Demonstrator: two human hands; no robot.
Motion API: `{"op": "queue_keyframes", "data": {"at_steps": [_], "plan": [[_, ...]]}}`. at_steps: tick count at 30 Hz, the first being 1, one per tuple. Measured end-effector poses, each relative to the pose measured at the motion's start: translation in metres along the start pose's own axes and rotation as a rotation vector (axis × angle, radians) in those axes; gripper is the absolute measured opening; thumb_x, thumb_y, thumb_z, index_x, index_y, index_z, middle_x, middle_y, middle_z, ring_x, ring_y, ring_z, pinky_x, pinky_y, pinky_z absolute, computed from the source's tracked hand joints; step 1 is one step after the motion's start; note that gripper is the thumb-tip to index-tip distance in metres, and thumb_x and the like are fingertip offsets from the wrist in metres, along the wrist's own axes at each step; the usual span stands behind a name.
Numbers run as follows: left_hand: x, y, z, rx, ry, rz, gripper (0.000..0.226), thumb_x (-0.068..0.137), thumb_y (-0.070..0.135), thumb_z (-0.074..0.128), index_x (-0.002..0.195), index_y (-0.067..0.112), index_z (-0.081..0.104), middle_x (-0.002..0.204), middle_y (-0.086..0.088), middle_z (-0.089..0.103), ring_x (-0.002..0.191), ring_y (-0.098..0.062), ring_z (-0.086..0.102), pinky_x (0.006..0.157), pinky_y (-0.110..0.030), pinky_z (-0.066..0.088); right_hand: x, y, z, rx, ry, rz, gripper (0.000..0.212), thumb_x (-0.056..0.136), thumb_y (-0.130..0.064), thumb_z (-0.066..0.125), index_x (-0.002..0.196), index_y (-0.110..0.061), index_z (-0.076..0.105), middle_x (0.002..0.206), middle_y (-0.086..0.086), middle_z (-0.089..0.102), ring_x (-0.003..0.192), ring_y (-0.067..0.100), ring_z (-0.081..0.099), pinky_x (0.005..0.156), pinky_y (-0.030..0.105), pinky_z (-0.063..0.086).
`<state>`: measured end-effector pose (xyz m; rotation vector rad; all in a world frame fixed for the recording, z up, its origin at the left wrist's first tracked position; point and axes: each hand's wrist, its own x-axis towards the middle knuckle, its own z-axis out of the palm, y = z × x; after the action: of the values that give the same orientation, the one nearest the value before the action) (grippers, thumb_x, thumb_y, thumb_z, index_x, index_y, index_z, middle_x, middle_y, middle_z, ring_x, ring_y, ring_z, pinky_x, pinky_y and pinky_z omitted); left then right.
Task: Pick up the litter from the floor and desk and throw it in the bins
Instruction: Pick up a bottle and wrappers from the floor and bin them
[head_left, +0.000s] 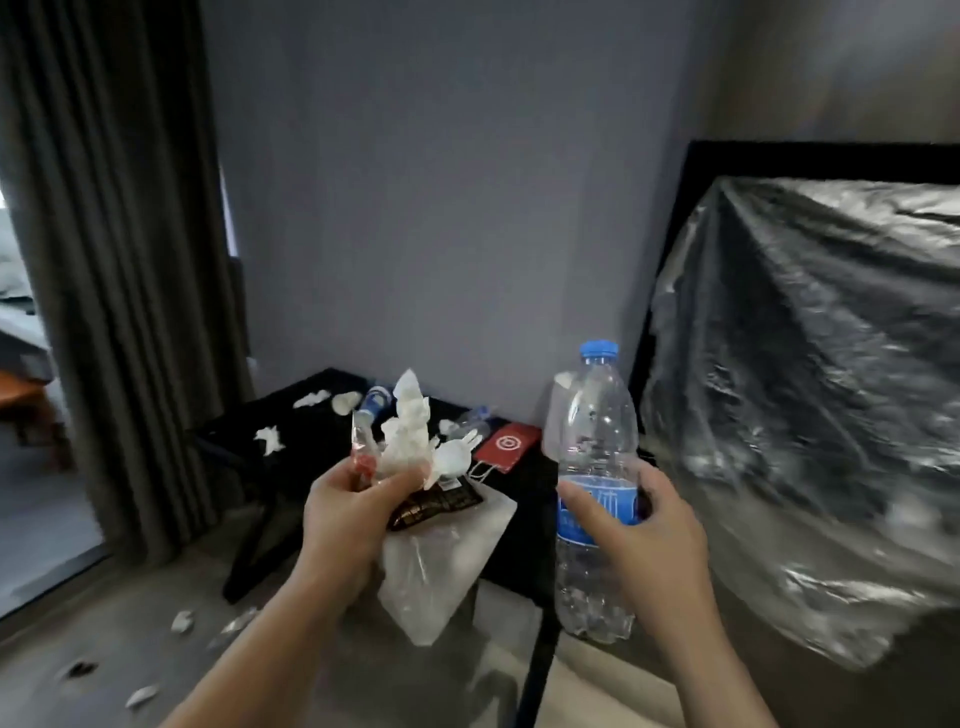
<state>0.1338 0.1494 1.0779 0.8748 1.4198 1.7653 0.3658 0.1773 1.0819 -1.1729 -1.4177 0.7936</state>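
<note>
The right hand (649, 525) is wrapped around a clear plastic water bottle (597, 467) at its blue label band, thumb across the front and fingers curled behind, holding it upright near the right of the scene, just in front of a large bin lined with a glossy clear bag (810, 405). The bottle looks empty or nearly so, its thin ribbed wall dented low down, so I judge it light, springy and prone to crackle or buckle if squeezed; the label band is the stiffest, least slippery place to hold, and the blue cap (599, 351) is on. The left hand (353, 514) is closed on a bunch of litter (410, 441): crumpled white tissue standing up in soft peaks, a crinkly clear wrapper with red print, a dark foil-like packet (436, 506) poking out below the fingers, and a limp translucent plastic bag (431, 577) hanging underneath. All of it should be nearly weightless and compressible, but loose scraps could slip from a bunch pinched this way, so a firm fist around the middle suits it. Farther off, a black desk (306, 410) bears more tissue wads (270, 441), another small bottle (470, 423) lying on its side and a red card-like item (506, 444). On the grey floor (104, 623) at near left lie several small pale scraps (182, 621), flat and flimsy, best taken by fingertip pinches.
</note>
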Motion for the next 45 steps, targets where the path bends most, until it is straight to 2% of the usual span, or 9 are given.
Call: {"op": "queue_keyframes", "data": {"at_steps": [4, 8, 16, 20, 23, 28, 33, 38, 45], "plan": [[-0.051, 0.006, 0.116, -0.011, -0.204, 0.055, 0.012, 0.073, 0.016, 0.08, 0.083, 0.013, 0.074, 0.081, -0.008, 0.076, 0.079, -0.027, 0.073, 0.077, -0.041, 0.058, -0.024, 0.006, -0.128, -0.047, 0.2, -0.003, 0.069, 0.057, -0.064, 0.076, 0.119, -0.042, 0.054, 0.109, -0.016, 0.063, 0.088, -0.001, 0.064, 0.062, 0.017, 0.055], [-0.133, -0.011, 0.232, -0.041, -0.446, 0.025, 0.011, 0.074, 0.016, 0.078, 0.084, 0.012, 0.074, 0.079, -0.006, 0.076, 0.073, -0.02, 0.073, 0.062, -0.029, 0.055, -0.062, 0.018, -0.269, -0.138, 0.403, 0.006, 0.049, 0.06, -0.052, 0.079, 0.104, -0.045, 0.057, 0.098, -0.019, 0.066, 0.08, -0.01, 0.062, 0.051, 0.008, 0.046], [-0.286, -0.043, 0.426, -0.061, -0.869, -0.07, 0.019, 0.073, 0.015, 0.079, 0.087, 0.005, 0.071, 0.078, -0.011, 0.075, 0.064, -0.019, 0.07, 0.049, -0.021, 0.052, -0.168, 0.044, -0.485, -0.271, 0.82, 0.139, 0.038, 0.064, -0.044, 0.081, 0.095, -0.038, 0.061, 0.084, -0.019, 0.07, 0.073, -0.007, 0.065, 0.054, 0.009, 0.047], [-0.357, -0.065, 0.503, -0.061, -1.043, -0.133, 0.015, 0.072, 0.01, 0.079, 0.082, 0.005, 0.069, 0.067, -0.004, 0.074, 0.051, -0.011, 0.067, 0.041, -0.018, 0.049, -0.216, 0.061, -0.56, -0.325, 0.999, 0.213, 0.054, 0.064, -0.047, 0.08, 0.111, -0.033, 0.058, 0.094, -0.014, 0.069, 0.079, -0.003, 0.066, 0.062, 0.015, 0.051], [-0.392, -0.09, 0.554, -0.034, -1.138, -0.187, 0.02, 0.071, 0.011, 0.08, 0.086, 0.004, 0.07, 0.078, -0.013, 0.075, 0.063, -0.02, 0.07, 0.056, -0.028, 0.056, -0.243, 0.079, -0.602, -0.322, 1.129, 0.25, 0.049, 0.065, -0.042, 0.08, 0.109, -0.034, 0.059, 0.086, -0.016, 0.07, 0.075, -0.004, 0.067, 0.055, 0.01, 0.049], [-0.427, -0.127, 0.645, -0.008, -1.265, -0.251, 0.021, 0.068, 0.016, 0.084, 0.085, 0.009, 0.074, 0.085, -0.015, 0.075, 0.08, -0.032, 0.072, 0.077, -0.048, 0.056, -0.24, 0.115, -0.669, -0.364, 1.249, 0.301, 0.053, 0.066, -0.045, 0.08, 0.113, -0.034, 0.057, 0.091, -0.015, 0.068, 0.075, -0.006, 0.065, 0.052, 0.011, 0.049], [-0.431, -0.16, 0.757, -0.048, -1.334, -0.285, 0.019, 0.066, 0.014, 0.084, 0.081, 0.009, 0.074, 0.08, -0.011, 0.075, 0.067, -0.019, 0.072, 0.051, -0.024, 0.054, -0.196, 0.15, -0.741, -0.426, 1.323, 0.297, 0.055, 0.068, -0.043, 0.08, 0.116, -0.035, 0.053, 0.093, -0.016, 0.067, 0.077, -0.008, 0.065, 0.054, 0.013, 0.051], [-0.435, -0.184, 0.866, -0.005, -1.389, -0.322, 0.025, 0.056, 0.025, 0.09, 0.076, 0.021, 0.075, 0.081, -0.009, 0.076, 0.08, -0.029, 0.073, 0.08, -0.045, 0.056, -0.141, 0.176, -0.812, -0.476, 1.316, 0.349, 0.054, 0.068, -0.041, 0.08, 0.116, -0.034, 0.057, 0.096, -0.015, 0.068, 0.079, -0.007, 0.065, 0.057, 0.015, 0.052], [-0.477, -0.215, 0.989, 0.053, -1.424, -0.372, 0.022, 0.061, 0.018, 0.087, 0.076, 0.01, 0.072, 0.077, -0.013, 0.075, 0.071, -0.029, 0.071, 0.072, -0.043, 0.057, -0.113, 0.222, -0.915, -0.478, 1.369, 0.422, 0.05, 0.068, -0.04, 0.079, 0.112, -0.038, 0.055, 0.097, -0.016, 0.066, 0.08, -0.011, 0.063, 0.053, 0.008, 0.049]]}}
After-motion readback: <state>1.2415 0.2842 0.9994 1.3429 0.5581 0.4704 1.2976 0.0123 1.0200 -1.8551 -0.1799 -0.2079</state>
